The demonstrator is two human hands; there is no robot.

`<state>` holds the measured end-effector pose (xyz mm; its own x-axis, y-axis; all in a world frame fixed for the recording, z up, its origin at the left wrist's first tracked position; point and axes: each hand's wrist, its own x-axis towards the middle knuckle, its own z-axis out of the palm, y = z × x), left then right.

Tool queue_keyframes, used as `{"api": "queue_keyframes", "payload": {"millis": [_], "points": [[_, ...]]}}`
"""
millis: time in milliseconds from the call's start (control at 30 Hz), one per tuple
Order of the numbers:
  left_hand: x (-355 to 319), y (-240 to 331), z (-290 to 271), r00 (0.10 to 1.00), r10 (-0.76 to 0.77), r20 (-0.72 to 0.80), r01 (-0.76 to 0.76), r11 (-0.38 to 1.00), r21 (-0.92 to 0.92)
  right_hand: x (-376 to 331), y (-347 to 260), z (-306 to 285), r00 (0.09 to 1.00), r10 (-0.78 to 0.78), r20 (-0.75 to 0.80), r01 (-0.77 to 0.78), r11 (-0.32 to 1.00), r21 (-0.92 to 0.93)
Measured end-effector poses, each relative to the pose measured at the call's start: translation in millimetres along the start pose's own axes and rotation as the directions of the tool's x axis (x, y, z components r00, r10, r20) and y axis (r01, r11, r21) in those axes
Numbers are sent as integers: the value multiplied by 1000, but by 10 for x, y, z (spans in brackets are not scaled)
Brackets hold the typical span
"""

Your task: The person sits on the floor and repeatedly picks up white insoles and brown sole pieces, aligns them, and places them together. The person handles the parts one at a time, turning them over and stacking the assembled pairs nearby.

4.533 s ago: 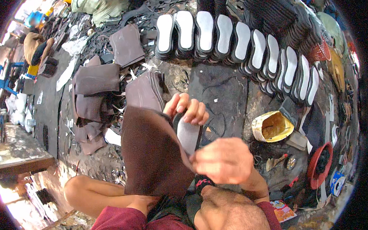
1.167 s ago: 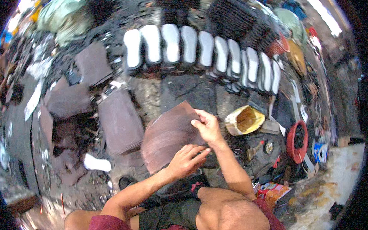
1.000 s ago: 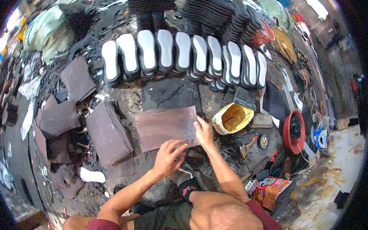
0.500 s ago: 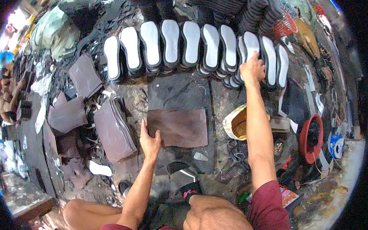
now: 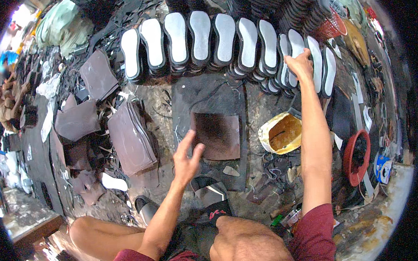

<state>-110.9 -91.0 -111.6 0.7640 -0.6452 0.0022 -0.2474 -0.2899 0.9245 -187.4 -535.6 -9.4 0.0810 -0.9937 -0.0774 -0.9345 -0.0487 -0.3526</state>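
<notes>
My left hand (image 5: 188, 158) hovers, slightly blurred, at the left edge of a dark brown sheet (image 5: 224, 138). Its thumb and fingers are spread and grip nothing. The sheet lies on a black mat (image 5: 212, 90) in front of me. My right arm is stretched far forward to the right end of a curved row of white-topped shoe soles (image 5: 248, 42). There my right hand (image 5: 301, 65) rests over a white-topped sole (image 5: 295, 41), thumb and fingers apart. The hand covers the middle of that sole, and I see no firm grip.
Left of the mat lie a stack of brown sheets (image 5: 131, 141) and scraps. A yellow-rimmed container (image 5: 280, 136) stands beside my right forearm, with a red basin (image 5: 357, 156) farther right. Dark stacked soles (image 5: 264, 9) and a red basket (image 5: 331, 26) stand at the back.
My left hand has moved right, and the brown sheet now shows narrower, its left part gone from sight. My right hand has shifted slightly right and forward along the soles. The view has shifted slightly.
</notes>
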Motion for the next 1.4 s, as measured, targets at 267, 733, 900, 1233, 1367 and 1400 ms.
{"api": "queue_keyframes", "payload": {"millis": [267,733,900,1233,1367,1400], "points": [[126,-387,-430,912,-107,-396,175,975,138,-641,-132,140,930,-190,-314,261,944,201],[424,889,-374,883,-245,400,463,598,-654,-2590,272,139,826,-563,8,252,382,889],[392,945,-482,700,-80,710,629,541,-559,-2050,-5,-134,416,-901,-120,651,204,731],[272,1236,-616,813,-43,581,356,826,-437,-2226,237,72,490,-830,-266,752,248,610],[244,1203,-603,832,7,554,323,807,-495,-2289,243,119,613,-718,-330,565,106,818],[246,1179,-590,818,13,575,334,803,-494,-2303,232,113,616,-686,-386,553,29,833]]}}
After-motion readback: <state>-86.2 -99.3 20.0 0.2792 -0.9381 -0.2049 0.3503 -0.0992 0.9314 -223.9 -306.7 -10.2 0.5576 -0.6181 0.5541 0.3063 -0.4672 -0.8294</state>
